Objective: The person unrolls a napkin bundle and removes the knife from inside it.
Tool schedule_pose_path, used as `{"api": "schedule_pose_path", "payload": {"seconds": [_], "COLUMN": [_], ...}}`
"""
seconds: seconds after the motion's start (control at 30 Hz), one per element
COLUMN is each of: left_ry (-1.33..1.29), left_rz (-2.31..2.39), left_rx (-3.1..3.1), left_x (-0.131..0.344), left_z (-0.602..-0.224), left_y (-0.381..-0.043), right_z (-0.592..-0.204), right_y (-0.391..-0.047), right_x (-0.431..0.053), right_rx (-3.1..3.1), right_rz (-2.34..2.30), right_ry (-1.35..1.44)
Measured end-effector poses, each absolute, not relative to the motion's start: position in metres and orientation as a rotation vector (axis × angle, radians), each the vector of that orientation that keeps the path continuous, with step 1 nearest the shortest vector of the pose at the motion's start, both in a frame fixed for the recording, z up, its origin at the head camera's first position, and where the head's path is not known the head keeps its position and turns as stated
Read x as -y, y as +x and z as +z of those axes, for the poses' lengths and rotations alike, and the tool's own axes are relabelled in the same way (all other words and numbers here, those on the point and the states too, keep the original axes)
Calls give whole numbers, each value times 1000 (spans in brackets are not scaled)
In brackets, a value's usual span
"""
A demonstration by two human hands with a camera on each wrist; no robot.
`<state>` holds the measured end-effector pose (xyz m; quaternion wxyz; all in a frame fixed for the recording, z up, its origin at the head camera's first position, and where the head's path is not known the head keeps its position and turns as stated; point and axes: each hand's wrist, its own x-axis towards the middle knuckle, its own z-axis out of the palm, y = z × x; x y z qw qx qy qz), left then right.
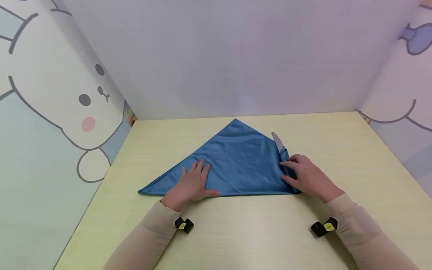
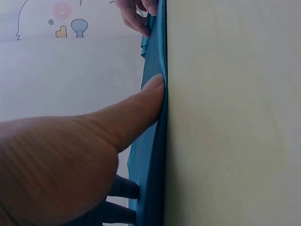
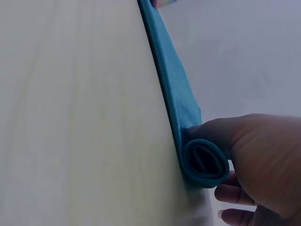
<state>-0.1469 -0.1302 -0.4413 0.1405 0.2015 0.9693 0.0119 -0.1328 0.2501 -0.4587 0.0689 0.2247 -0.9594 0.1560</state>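
A blue satiny cloth napkin [image 1: 243, 161] lies folded into a triangle, its peak pointing away from me. Its right end is wound into a roll [image 3: 205, 162], seen end-on in the right wrist view. A grey, knife-shaped blade [image 1: 277, 141] sticks out of the far end of that roll; the rest of it is hidden in the cloth. My left hand [image 1: 193, 183] rests on the napkin with fingers spread, the thumb along the near edge. With thumb and fingers bent about it, my right hand [image 1: 308, 176] holds the rolled end.
The pale wooden table [image 1: 256, 232] is bounded by a plain whitish wall [image 1: 236, 60] at the back. Panels with cartoon animals stand at the left [image 1: 60, 93] and right. Small black cameras are strapped to both wrists.
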Motion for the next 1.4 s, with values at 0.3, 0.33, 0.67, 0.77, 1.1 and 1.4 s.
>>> {"api": "schedule_pose_path", "payload": {"seconds": [0.3, 0.33, 0.67, 0.77, 1.1, 1.4], "left_ry": [588, 585, 584, 590, 587, 600], "left_rz": [16, 12, 13, 34, 36, 39], "left_rx": [-2811, -2812, -2809, -2810, -2803, -2805], "left_x": [130, 131, 134, 135, 135, 134], "left_z": [-442, -442, -442, -442, -442, -446], "left_y": [-148, -148, -149, -149, -150, -150], "right_z": [-448, -448, -443, -441, -436, -432], "right_y": [-134, -134, -135, -135, -134, -135], "right_x": [-251, -251, -252, -252, -254, -258], "right_rx": [2962, 2966, 3004, 3009, 3070, 3125], "right_rz": [464, 464, 491, 498, 528, 578], "right_ry": [621, 616, 577, 573, 543, 519]}}
